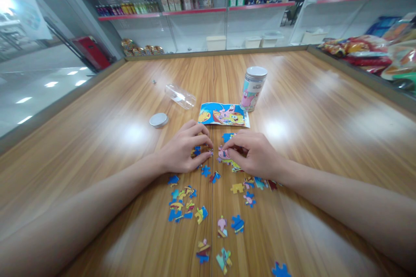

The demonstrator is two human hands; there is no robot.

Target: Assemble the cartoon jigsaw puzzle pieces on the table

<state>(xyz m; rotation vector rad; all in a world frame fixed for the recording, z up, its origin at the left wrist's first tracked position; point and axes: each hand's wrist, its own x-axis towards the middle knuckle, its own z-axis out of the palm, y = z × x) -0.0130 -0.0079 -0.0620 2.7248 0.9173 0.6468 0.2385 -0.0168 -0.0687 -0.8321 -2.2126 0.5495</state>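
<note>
My left hand (pixel 187 148) is closed, with thumb and fingertips pinched at a small jigsaw piece (pixel 211 152). My right hand (pixel 256 149) is curled over a joined section of jigsaw puzzle (pixel 223 154) showing pink, blue and yellow, its fingertips holding the pink part; the palm hides some of it. Beyond both hands lies the picture sheet (pixel 224 114) with cartoon figures. Loose pieces are scattered nearer me: a blue piece (pixel 238 223), a yellow piece (pixel 237 188), a pink piece (pixel 222 226) and a cluster (pixel 180 204) at the left.
A printed canister (pixel 254 88) with a silver lid stands upright behind the sheet. On its side lies a clear plastic container (pixel 180 96), near a round silver lid (pixel 158 120). The wooden table (pixel 308 95) has a raised dark rim. Stocked shelves (pixel 195 10) stand beyond.
</note>
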